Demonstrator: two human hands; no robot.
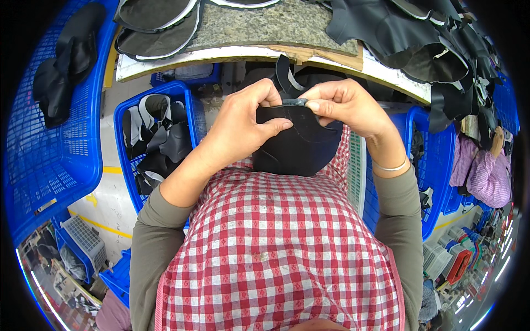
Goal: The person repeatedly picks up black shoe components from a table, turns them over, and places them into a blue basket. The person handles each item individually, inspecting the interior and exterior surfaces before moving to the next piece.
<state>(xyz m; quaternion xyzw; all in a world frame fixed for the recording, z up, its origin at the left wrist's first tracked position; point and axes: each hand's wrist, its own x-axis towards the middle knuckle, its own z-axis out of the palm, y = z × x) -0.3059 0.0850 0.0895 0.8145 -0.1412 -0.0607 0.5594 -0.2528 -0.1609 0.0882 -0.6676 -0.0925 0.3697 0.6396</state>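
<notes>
Between my two hands is a black shoe upper (295,146), held in front of the apron at the near edge of the bench. My left hand (240,118) grips its left side, the thumb flat on the black surface and the fingers behind it. With thumb and forefinger, my right hand (353,107) pinches the top edge at the right, where a greyish strip (294,102) shows along the rim. A curved black piece with a white edge (288,77) sticks up just beyond the hands; whether it belongs to the same upper I cannot tell.
The bench (265,27) has a speckled stone top, with white-edged black uppers (160,41) at left and a heap of black uppers (386,27) at right. Blue baskets (193,118) of pieces flank me. A larger blue basket (66,182) stands far left. Someone in purple sleeves (491,176) is at right.
</notes>
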